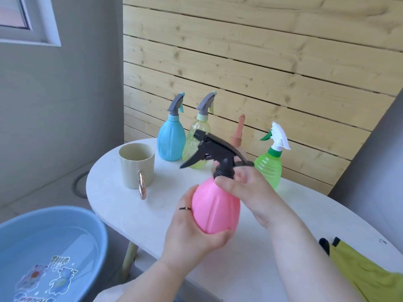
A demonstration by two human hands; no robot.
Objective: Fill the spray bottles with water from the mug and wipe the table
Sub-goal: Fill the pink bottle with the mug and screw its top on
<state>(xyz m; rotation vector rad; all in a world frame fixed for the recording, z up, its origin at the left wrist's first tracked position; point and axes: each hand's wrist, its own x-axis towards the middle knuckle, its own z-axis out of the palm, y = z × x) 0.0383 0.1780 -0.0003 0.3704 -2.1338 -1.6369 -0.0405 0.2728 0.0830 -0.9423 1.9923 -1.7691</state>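
Pink bottle [214,209] is gripped by left hand [192,234]; cap [224,168] is pinched by right hand [246,190]. Filling and wiping judged outstanding.

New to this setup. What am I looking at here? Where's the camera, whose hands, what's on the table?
There is no machine here: a person works with bare hands, and the one picture comes from a wide-angle camera on their head, looking forward and down.

The left hand cups the body of a pink bottle, held above the table. The right hand grips its black sprayer at the neck, probably to twist it.

On the white table stand a beige mug, a blue bottle, a yellow bottle, a green bottle and an orange one, mostly hidden behind the sprayer. A yellow-green cloth lies at the near right edge. Lower left, beside the table, is a blue basin holding water.
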